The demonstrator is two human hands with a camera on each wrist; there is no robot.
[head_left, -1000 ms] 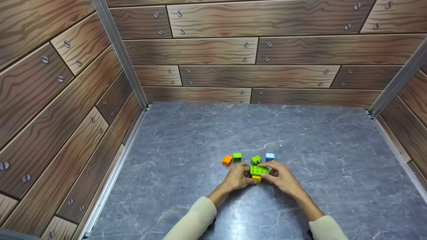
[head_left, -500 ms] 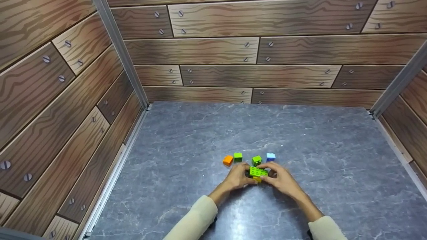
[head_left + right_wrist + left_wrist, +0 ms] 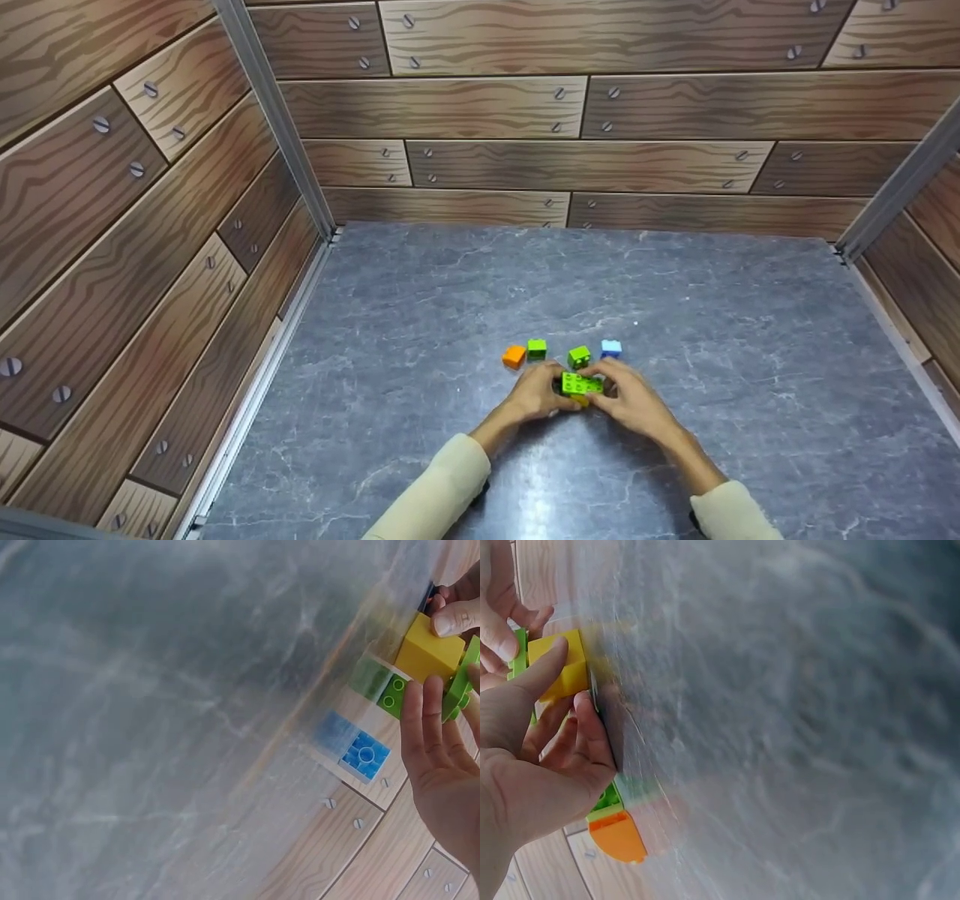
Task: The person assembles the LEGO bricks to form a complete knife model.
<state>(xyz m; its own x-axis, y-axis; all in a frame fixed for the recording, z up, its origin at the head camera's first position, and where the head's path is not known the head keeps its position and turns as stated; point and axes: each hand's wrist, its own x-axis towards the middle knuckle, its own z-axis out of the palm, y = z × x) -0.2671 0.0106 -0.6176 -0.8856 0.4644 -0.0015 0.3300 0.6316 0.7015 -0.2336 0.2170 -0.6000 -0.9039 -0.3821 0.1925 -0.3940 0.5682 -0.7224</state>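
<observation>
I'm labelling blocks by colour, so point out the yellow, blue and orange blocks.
Yellow block (image 3: 429,652), right wrist view: middle of its large side.
Blue block (image 3: 366,755), right wrist view: ring on its visible face.
Orange block (image 3: 619,838), left wrist view: middle of its broad side.

Flat green studded plastic plate (image 3: 576,384), squarely rectangular in head view one second ago, now looks skewed, left end broader than right; tilt or turn unclear. Less of yellow plastic block (image 3: 571,676) shows beneath it. Head view tips slightly downward; grey marbled tabletop (image 3: 420,300) sits higher in frame.
</observation>
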